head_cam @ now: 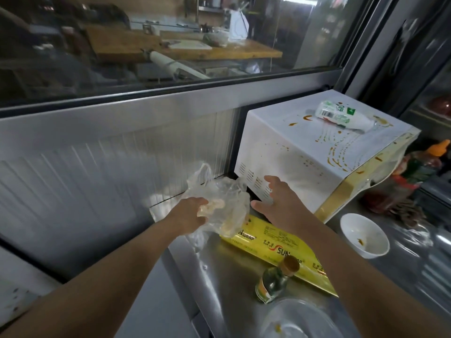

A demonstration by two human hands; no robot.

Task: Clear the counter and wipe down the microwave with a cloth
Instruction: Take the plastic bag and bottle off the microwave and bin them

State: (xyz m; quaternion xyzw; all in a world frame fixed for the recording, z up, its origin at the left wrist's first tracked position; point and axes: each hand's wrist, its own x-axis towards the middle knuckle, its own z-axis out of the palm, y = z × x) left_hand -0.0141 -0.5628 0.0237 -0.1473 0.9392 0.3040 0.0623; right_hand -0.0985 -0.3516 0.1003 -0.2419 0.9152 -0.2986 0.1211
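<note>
A white microwave [317, 147] stands at the back right of the steel counter [219, 276], its top streaked with brown sauce. On that top lies a tipped-over white bottle with a green label [341, 117]. My left hand [190, 213] grips a crumpled clear plastic bag [224, 198] with pale food inside, just left of the microwave's side. Beside the bag, my right hand [278, 198] hovers with fingers spread, close to the microwave's vented side wall and above a yellow cling-wrap box [280, 247].
A white bowl with sauce specks [363, 235] sits right of the box. A small dark glass bottle [275, 281] and a clear plastic lid or bowl [292, 320] are near me. Sauce bottles [412, 174] stand right of the microwave. A glass window lies behind.
</note>
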